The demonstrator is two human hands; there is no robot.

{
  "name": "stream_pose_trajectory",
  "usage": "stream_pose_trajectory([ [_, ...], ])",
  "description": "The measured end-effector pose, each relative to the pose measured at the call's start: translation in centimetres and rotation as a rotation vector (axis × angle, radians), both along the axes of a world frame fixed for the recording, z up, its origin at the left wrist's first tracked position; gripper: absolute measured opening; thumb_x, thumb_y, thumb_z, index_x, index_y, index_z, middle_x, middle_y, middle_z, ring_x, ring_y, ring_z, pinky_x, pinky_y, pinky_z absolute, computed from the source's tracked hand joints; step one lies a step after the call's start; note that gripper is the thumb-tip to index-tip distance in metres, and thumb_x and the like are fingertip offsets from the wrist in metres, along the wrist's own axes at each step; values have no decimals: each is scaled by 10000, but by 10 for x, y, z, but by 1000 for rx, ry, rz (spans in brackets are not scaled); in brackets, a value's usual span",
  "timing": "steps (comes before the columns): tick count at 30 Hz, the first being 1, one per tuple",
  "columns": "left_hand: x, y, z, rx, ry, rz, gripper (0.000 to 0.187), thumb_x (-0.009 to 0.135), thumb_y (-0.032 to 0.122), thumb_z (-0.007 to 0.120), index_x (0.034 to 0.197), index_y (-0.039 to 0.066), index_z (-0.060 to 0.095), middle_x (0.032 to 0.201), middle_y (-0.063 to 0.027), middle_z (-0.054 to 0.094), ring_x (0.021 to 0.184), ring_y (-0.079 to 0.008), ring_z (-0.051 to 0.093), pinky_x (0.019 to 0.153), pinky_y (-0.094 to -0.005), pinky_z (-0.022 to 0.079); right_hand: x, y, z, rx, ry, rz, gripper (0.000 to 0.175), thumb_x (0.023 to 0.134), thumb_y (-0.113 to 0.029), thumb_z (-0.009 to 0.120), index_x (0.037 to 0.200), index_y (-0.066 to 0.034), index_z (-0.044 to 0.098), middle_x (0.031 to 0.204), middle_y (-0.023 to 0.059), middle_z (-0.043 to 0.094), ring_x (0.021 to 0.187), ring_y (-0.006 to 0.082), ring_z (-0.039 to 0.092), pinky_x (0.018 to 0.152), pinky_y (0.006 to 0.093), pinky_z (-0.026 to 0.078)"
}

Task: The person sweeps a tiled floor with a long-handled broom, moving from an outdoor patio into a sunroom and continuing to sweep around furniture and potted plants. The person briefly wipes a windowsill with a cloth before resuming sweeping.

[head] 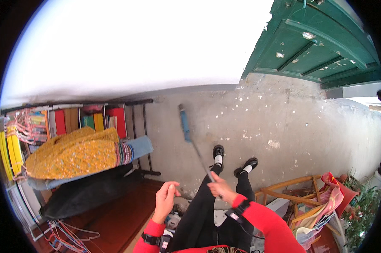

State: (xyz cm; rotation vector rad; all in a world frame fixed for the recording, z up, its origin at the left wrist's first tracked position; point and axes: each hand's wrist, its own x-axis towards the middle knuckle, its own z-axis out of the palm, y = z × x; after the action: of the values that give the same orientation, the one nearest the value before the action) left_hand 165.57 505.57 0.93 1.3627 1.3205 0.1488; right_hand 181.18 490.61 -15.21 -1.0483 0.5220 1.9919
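My right hand [221, 189] is closed around the thin grey handle of a long-handled broom or floor brush [184, 125]. Its blue head, slightly blurred, lies at or just above the concrete floor [253, 117], up and left of my feet. Whether its bristles touch the floor I cannot tell. My left hand [167, 196] is raised to the left of my legs, holding nothing, with its fingers partly curled and the thumb apart.
At left, yellow patterned clothing [79, 155] and a black garment [92, 193] hang on a rack before shelves. Hangers [70, 237] lie below. A white wall [130, 47] and green door [313, 50] stand ahead. A wooden chair frame [291, 182] with cloths and plants [364, 205] are at right.
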Motion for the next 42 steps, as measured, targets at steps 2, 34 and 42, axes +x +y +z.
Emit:
stream_pose_trajectory([
  [2,-9,10,1,-23,14,31,217,1019,143,460,1053,7,626,714,2,580,692,-68,534,653,-230,438,-22,56,-21,20,-35,55,810,889,-25,546,1558,-203,125,580,-36,387,444,87,345,399,284,293],
  [34,171,-13,5,17,-16,-244,237,1028,163,449,1031,-3,618,724,-13,572,708,-80,536,689,-235,443,220,-63,0,-82,139,-784,732,942,-13,483,1499,-403,212,580,-28,341,410,89,315,424,256,295],
  [42,310,-84,4,66,29,-479,243,1019,171,456,1021,-2,627,695,-19,579,692,-93,550,684,-239,435,361,-177,-19,-77,188,-1145,604,929,-45,505,1420,-346,325,583,-56,320,417,68,297,421,255,275],
])
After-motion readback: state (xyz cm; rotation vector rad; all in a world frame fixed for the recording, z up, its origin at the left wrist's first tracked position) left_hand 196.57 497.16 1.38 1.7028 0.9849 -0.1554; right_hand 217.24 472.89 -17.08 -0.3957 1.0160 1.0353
